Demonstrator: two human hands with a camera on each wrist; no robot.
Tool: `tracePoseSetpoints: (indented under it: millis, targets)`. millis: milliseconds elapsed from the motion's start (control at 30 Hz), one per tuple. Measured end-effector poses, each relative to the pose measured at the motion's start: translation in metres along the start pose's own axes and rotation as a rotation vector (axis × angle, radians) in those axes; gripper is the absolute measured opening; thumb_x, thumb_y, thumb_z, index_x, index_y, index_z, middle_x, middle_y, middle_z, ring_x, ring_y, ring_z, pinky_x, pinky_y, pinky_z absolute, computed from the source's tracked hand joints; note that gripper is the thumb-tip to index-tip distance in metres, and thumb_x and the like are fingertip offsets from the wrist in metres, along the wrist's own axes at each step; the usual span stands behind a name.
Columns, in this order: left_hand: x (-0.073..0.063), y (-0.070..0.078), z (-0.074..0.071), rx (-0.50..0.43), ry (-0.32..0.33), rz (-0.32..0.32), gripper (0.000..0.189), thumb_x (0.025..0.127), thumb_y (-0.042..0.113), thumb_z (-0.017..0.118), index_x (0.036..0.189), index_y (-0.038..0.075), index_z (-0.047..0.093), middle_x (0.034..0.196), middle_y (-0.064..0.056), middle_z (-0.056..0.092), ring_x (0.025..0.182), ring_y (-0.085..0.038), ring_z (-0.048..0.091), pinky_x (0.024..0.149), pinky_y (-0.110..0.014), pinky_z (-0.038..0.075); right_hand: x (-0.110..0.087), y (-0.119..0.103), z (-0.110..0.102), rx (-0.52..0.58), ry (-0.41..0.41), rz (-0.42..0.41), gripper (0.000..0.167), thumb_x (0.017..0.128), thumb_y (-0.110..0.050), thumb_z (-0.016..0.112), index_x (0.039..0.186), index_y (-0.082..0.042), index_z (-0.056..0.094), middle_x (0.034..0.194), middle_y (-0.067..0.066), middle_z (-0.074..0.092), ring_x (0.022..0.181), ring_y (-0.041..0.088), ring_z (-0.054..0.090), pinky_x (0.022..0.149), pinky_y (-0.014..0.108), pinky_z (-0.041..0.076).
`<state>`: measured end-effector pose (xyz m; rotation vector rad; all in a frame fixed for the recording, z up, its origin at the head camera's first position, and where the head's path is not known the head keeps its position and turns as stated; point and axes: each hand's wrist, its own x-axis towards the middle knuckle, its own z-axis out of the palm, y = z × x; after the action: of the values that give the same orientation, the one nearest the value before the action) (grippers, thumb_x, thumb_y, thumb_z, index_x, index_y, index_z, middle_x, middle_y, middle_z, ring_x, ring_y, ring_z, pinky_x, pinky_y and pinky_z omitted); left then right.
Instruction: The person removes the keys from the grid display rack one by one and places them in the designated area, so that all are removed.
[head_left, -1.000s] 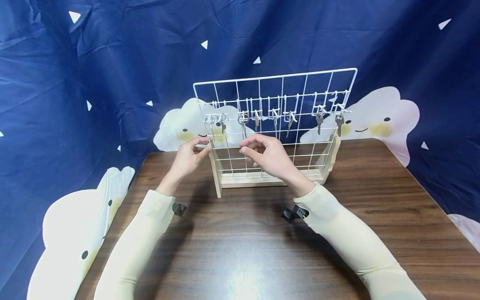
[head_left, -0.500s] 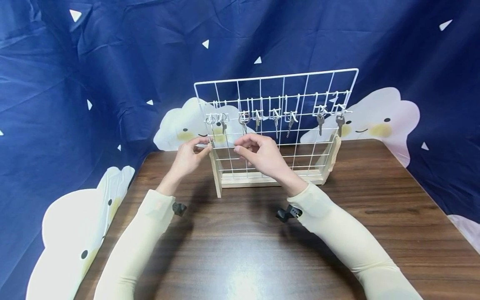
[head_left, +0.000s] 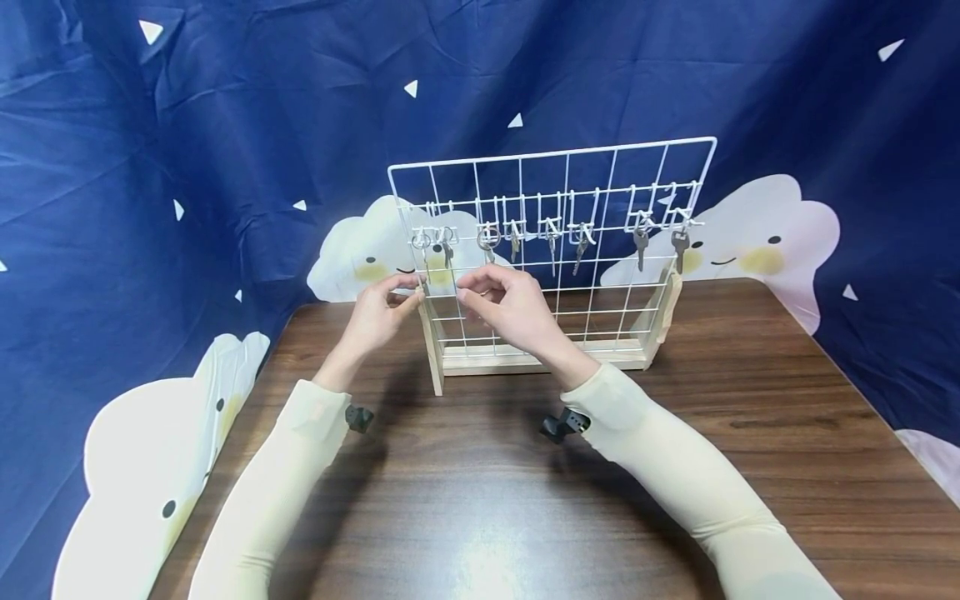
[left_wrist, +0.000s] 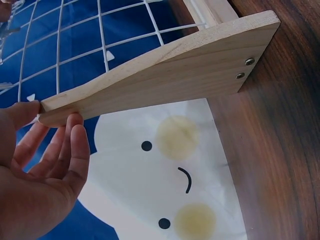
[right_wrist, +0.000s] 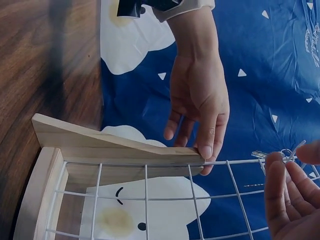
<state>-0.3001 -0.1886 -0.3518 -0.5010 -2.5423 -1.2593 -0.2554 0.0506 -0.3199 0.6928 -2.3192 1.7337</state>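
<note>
A white wire grid rack (head_left: 570, 298) stands in a light wooden stand, and keys on rings hang from its white hooks. My left hand (head_left: 378, 308) pinches the upper tip of the stand's left wooden side piece (left_wrist: 150, 82) between thumb and fingers. In front of the grid's left half is my right hand (head_left: 513, 308), thumb and fingers apart, with nothing seen between them. The nearest hanging things to it are a key ring (head_left: 489, 237) just above and the leftmost keys (head_left: 447, 242). In the right wrist view, the right hand (right_wrist: 295, 200) partly hides a key ring (right_wrist: 285, 152).
Several more keys, such as a grey key (head_left: 680, 246) at the far right, hang along the same row. The rack rests on a dark wooden table (head_left: 450, 483). Behind it hangs a blue cloth (head_left: 262, 108) with clouds and white triangles.
My right hand has moved left along the front of the grid, toward the leftmost keys. My left hand stays on the wooden side piece, and the rack has not moved.
</note>
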Motion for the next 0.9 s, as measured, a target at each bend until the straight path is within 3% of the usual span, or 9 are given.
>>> tracePoseSetpoints:
  millis: [467, 900]
  targets:
    - [0.0, -0.001, 0.0, 0.003, -0.003, 0.001, 0.033, 0.095, 0.017, 0.069, 0.124, 0.002, 0.066, 0.12, -0.018, 0.071, 0.102, -0.035, 0.071, 0.094, -0.043, 0.059, 0.008, -0.004, 0.012, 0.045, 0.016, 0.013, 0.015, 0.091, -0.02, 0.072, 0.103, -0.011, 0.072, 0.09, 0.009, 0.074, 0.063, 0.015, 0.069, 0.057, 0.037, 0.062]
    - [-0.001, 0.0, -0.001, 0.006, -0.011, 0.003, 0.033, 0.095, 0.016, 0.069, 0.124, 0.001, 0.066, 0.12, -0.02, 0.07, 0.103, -0.037, 0.071, 0.094, -0.044, 0.059, 0.018, -0.01, 0.022, 0.058, 0.052, -0.016, 0.016, 0.09, -0.013, 0.071, 0.104, -0.005, 0.072, 0.09, 0.012, 0.076, 0.052, 0.011, 0.063, 0.045, 0.027, 0.053]
